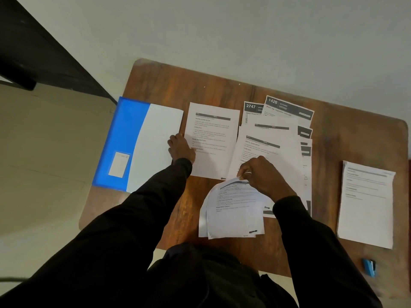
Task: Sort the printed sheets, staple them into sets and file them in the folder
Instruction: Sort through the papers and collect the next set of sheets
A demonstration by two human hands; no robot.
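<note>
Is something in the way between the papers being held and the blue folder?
Yes. The left grip and its black sleeve lie across the brown wooden table, between the bent printed sheets pinched in the right grip and the blue-and-white plastic folder. Nothing else visibly blocks the way.

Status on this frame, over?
Left hand flat at folder edge. Right hand pinches a few printed sheets. Blue stapler apart, untouched; nothing blocking.
</note>
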